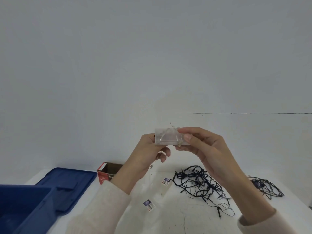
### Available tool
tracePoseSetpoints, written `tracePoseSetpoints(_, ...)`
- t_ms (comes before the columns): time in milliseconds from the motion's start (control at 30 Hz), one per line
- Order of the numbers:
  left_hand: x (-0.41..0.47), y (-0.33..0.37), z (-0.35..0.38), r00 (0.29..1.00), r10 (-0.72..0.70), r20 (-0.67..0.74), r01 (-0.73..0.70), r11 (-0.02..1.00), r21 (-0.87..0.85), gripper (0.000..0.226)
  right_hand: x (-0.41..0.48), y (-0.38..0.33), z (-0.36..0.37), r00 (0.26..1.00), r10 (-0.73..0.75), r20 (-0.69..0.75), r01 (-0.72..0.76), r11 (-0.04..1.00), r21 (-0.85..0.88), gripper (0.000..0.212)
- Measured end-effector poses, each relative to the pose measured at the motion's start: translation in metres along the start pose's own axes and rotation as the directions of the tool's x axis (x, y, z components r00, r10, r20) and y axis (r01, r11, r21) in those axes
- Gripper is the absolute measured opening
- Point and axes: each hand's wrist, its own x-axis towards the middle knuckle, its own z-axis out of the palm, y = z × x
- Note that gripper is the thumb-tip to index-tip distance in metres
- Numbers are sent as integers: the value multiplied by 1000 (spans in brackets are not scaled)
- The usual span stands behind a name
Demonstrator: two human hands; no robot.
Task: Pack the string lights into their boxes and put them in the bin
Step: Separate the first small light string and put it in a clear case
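plain pale wall (152,56), white table (177,222)

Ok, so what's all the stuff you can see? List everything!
clear plastic case: one, see-through, thin pale wire around it, held up by both hands
tangled black string lights: two heaps, on table, right side
small clear labelled boxes: two, on table, middle
red cardboard box: one, open, behind left wrist
blue plastic bin: one, near left corner
blue plastic lid: one, flat, beside bin
white table: one, under the lights
left hand: grips case's left end
right hand: pinches case's right end
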Motion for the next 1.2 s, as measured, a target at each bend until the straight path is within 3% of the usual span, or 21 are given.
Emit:
tracePoseSetpoints(167, -6, -7, 6, 1000, -1, -4, 1, 1000, 0, 14, 3, 1, -2, 996, -53, -74, 46, 995, -86, 21)
tracePoseSetpoints(333, -15, -14, 16, 995, -79, 61, 76, 996, 44, 29, 6, 4, 0, 979, -83, -189, 49, 983, -177, 24)
tracePoseSetpoints(567, -23, -4, 15, 998, -52, 29, 32, 880, 474, 35, 5, 13, -1, 969, -116, -218, 33, 935, -352, 21)
tracePoseSetpoints(767, -24, 12, 4, 998, -26, 52, -24, 630, 776, 19, 4, 21, -2, 970, -168, -177, 54, 855, -515, 29)
tracePoseSetpoints(900, -18, 22, -6, 985, 11, 171, -166, 313, 935, 20, 3, 23, -5, 987, -149, -65, 70, 749, -659, 32)
tracePoseSetpoints(1033, -6, 22, -12, 929, 169, 329, -340, 45, 939, 23, 0, 21, -10, 999, 48, 5, -32, 736, -676, 28)
tracePoseSetpoints(1133, 4, 14, -22, 910, 194, 368, -389, 86, 917, 23, -4, 19, -14, 971, 223, 84, -139, 814, -564, 25)
tracePoseSetpoints(1200, 9, 4, -29, 903, 215, 373, -419, 244, 874, 19, -6, 21, -16, 947, 296, 122, -214, 869, -447, 24)
